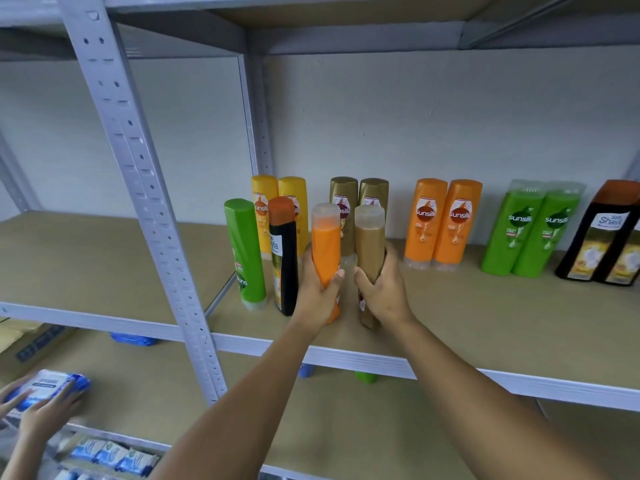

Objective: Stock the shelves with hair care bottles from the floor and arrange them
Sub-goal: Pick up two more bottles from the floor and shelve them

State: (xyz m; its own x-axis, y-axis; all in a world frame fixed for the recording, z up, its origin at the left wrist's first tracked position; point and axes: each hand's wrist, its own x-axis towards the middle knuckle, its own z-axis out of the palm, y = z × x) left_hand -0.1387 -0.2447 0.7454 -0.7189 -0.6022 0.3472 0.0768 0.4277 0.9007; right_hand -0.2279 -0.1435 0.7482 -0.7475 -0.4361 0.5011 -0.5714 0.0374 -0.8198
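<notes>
My left hand (317,291) grips an orange bottle (325,249) and my right hand (384,292) grips a gold-brown bottle (370,245); both stand upright, side by side, on the tan shelf board (485,323). Just left of them stand a black bottle with an orange cap (284,258) and a green bottle (245,251). Behind are two yellow bottles (277,202) and two gold bottles (360,195). Further right along the back stand pairs of orange bottles (443,223), green bottles (533,230) and black bottles (602,244).
A grey perforated upright post (152,202) rises left of the bottles, and the shelf's metal front edge (346,356) runs under my forearms. At lower left another person's hands (38,407) hold a blue-and-white pack above several similar packs (110,455). Bottle caps (365,376) peek from the shelf below.
</notes>
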